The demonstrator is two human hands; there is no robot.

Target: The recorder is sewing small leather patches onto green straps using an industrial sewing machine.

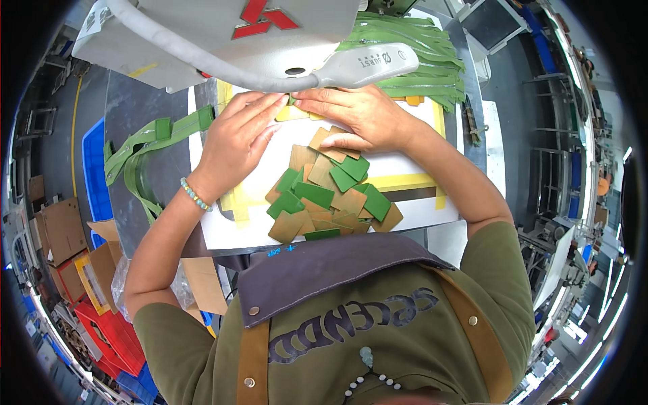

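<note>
My left hand (239, 131) lies palm down with fingers stretched, its fingertips meeting those of my right hand (361, 118) under the lamp. A small bit of green material (291, 100) shows between the fingertips; how it is touched is partly hidden. Both thumbs stand apart from the fingers. Below the right thumb spreads a loose pile of small flat pieces with rounded corners, some green (314, 196), others tan (304, 158). The right thumb rests at the pile's upper edge. Green zipper strips (432, 57) lie in a bundle beyond the right hand.
A grey machine housing (202, 40) and a white lamp head (371, 65) on a flexible neck overhang the hands. More green strips (138, 148) hang at the left. Yellow tape (405, 181) edges the white work surface (236, 233). Cardboard boxes (61, 229) and a red crate (111, 334) stand lower left.
</note>
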